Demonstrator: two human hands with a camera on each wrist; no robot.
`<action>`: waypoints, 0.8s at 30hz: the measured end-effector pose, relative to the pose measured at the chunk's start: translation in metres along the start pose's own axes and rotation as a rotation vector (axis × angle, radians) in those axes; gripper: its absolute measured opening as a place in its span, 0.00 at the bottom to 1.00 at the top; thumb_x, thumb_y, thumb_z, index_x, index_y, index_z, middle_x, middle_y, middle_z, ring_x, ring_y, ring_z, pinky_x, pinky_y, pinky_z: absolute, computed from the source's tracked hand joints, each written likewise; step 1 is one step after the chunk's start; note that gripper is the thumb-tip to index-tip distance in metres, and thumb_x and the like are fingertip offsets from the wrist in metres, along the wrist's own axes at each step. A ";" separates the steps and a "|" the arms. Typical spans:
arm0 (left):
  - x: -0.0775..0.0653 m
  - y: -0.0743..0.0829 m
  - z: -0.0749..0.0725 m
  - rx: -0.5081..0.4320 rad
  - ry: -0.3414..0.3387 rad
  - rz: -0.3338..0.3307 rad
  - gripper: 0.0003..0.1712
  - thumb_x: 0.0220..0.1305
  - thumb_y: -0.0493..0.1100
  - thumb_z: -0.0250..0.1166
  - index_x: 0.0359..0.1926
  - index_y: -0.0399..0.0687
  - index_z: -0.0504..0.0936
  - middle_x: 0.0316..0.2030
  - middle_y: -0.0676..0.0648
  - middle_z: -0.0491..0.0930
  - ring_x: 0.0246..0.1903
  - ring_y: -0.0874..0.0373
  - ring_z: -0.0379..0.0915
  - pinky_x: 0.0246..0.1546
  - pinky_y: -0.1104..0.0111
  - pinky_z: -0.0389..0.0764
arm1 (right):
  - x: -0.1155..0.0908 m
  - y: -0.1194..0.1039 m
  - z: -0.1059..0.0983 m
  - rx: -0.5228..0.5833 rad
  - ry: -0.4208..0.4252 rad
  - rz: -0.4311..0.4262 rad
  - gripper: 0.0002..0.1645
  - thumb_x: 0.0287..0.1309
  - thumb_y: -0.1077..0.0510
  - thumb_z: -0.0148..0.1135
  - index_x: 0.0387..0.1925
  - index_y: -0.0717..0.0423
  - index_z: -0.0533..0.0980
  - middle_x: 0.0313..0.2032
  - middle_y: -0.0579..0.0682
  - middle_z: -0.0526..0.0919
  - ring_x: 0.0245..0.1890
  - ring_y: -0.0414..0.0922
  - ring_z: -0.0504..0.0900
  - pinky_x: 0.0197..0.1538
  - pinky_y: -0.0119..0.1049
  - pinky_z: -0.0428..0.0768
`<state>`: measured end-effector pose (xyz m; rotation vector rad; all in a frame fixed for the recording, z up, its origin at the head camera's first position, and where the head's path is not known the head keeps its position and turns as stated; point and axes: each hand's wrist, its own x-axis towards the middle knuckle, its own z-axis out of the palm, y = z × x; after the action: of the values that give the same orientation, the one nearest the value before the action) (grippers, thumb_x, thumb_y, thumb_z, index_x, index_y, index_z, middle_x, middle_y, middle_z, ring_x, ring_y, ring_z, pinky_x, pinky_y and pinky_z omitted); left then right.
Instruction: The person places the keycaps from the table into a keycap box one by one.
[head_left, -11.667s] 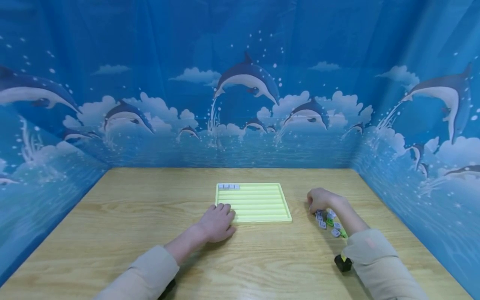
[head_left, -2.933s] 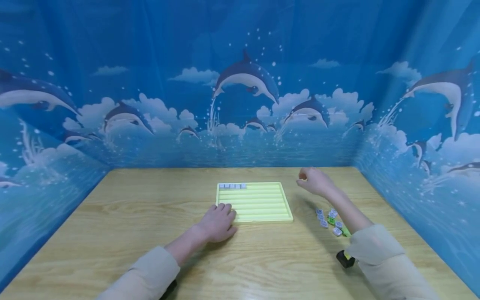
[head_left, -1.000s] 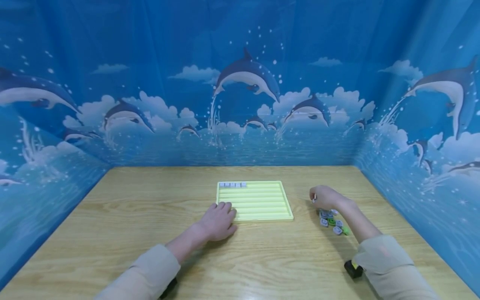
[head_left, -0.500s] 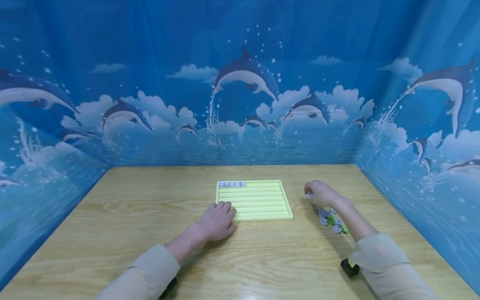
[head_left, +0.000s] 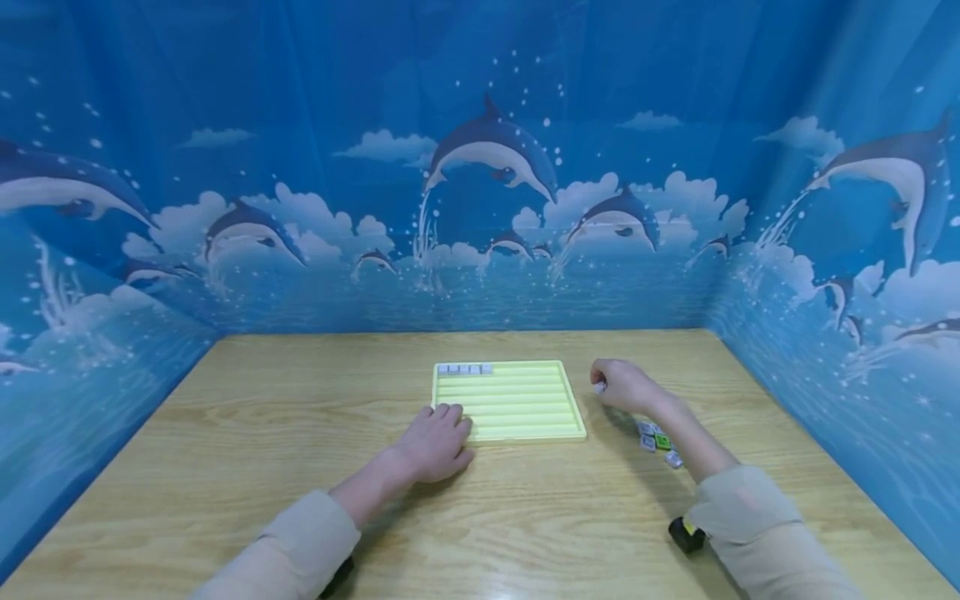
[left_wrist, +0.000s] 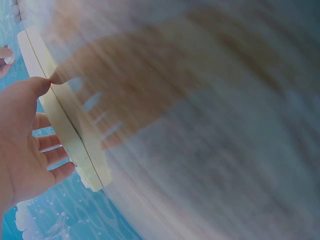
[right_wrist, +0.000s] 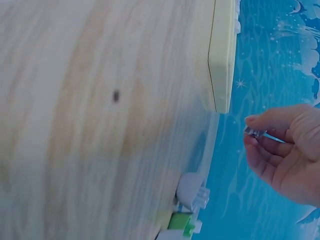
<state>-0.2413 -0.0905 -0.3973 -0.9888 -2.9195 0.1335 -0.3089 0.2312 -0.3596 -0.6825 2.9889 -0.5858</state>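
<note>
A pale yellow-green tray (head_left: pixel 528 404) with raised ridges lies at mid-table. Several small whitish square pieces (head_left: pixel 465 369) line the left of its far row. My left hand (head_left: pixel 435 446) holds the tray's near left corner, thumb (left_wrist: pixel 40 85) against the front wall and fingers over the other side. Right of the tray, my raised right hand (head_left: pixel 630 387) pinches a small greyish-white piece (right_wrist: pixel 254 132) between thumb and fingertips. Below that wrist lies a loose cluster of white-lilac pieces (head_left: pixel 647 443) with marked faces, around a green piece (head_left: pixel 662 442). The forearm partly hides the cluster.
The wooden table (head_left: pixel 300 392) is walled at the back and sides by a blue dolphin-print curtain (head_left: pixel 337 292). A black device (head_left: pixel 686 533) sits under the right cuff. In the right wrist view, a white piece (right_wrist: pixel 190 190) shows clear prongs.
A fifth piece has joined the tray's far row since the earliest frame. Over the last second my right hand has carried another piece leftward from the cluster. The left hand has stayed put.
</note>
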 end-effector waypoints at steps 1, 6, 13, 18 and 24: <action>0.000 0.000 0.000 0.000 -0.001 -0.002 0.26 0.65 0.56 0.53 0.53 0.41 0.73 0.45 0.44 0.69 0.47 0.50 0.65 0.49 0.57 0.68 | 0.001 -0.002 0.000 0.019 0.003 0.003 0.09 0.42 0.73 0.54 0.31 0.65 0.72 0.25 0.51 0.73 0.26 0.45 0.69 0.30 0.38 0.71; 0.000 0.000 0.000 0.001 -0.001 -0.005 0.26 0.66 0.56 0.52 0.54 0.40 0.73 0.46 0.44 0.69 0.48 0.50 0.66 0.49 0.57 0.68 | 0.006 -0.009 0.003 0.039 0.022 -0.007 0.09 0.47 0.73 0.53 0.34 0.66 0.72 0.27 0.52 0.73 0.27 0.46 0.69 0.31 0.38 0.71; 0.000 0.000 0.001 -0.008 0.003 -0.003 0.26 0.65 0.56 0.53 0.54 0.41 0.73 0.46 0.44 0.69 0.48 0.50 0.66 0.50 0.56 0.68 | 0.012 -0.019 0.008 0.051 0.045 -0.055 0.16 0.54 0.72 0.49 0.45 0.72 0.74 0.35 0.57 0.78 0.31 0.47 0.71 0.36 0.41 0.72; 0.001 0.000 0.002 -0.002 0.001 -0.006 0.26 0.65 0.56 0.52 0.54 0.41 0.73 0.47 0.44 0.69 0.49 0.50 0.66 0.51 0.56 0.68 | 0.015 -0.024 0.010 0.030 0.057 -0.079 0.15 0.53 0.72 0.50 0.42 0.71 0.77 0.34 0.55 0.77 0.32 0.47 0.69 0.35 0.40 0.71; 0.001 -0.001 0.003 0.002 0.007 -0.002 0.26 0.65 0.57 0.52 0.54 0.41 0.73 0.46 0.44 0.69 0.49 0.50 0.65 0.51 0.56 0.68 | 0.018 -0.027 0.013 0.026 0.078 -0.083 0.15 0.53 0.71 0.52 0.43 0.70 0.76 0.36 0.55 0.77 0.35 0.48 0.74 0.40 0.42 0.76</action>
<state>-0.2425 -0.0911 -0.4003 -0.9841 -2.9134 0.1321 -0.3131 0.1963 -0.3603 -0.8035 3.0300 -0.6696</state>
